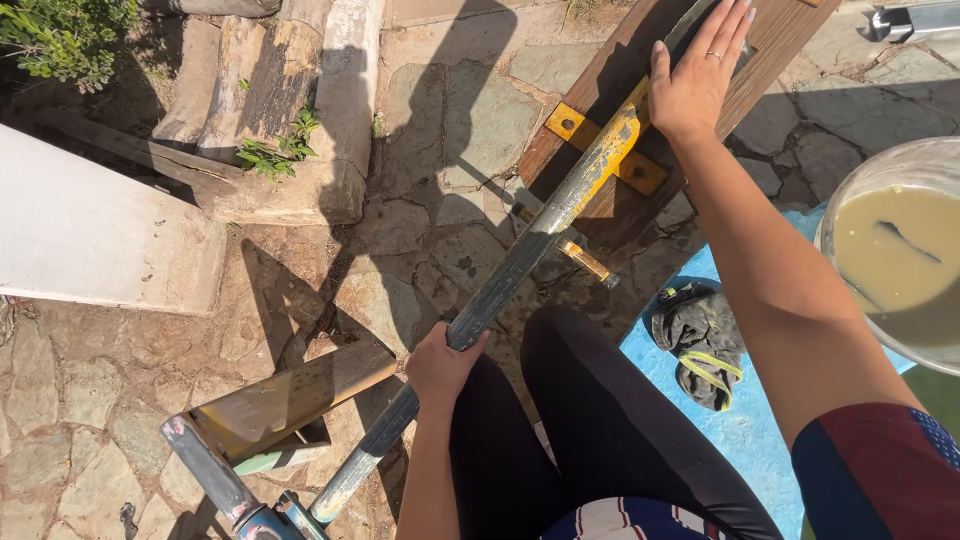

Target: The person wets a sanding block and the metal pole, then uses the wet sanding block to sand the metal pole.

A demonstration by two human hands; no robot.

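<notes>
Fingers of our left hand (438,362) wrap tight around the long metal bar (520,265), which runs slantwise over the stone floor (440,130); our right hand (697,75) lies flat, fingers spread, on the wooden board (775,40). We'd judge steady pressure on both ends best. At the right edge, a bucket (850,190) holds cloudy tan liquid (900,250)

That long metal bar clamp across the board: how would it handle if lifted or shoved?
Likely stiff: the bar clamp runs straight from the left hand up to the wooden board. Probably heavy for its width, being metal. It may pivot rather than roll, since yellow fittings break its outline. The right hand presses near the board.
</notes>
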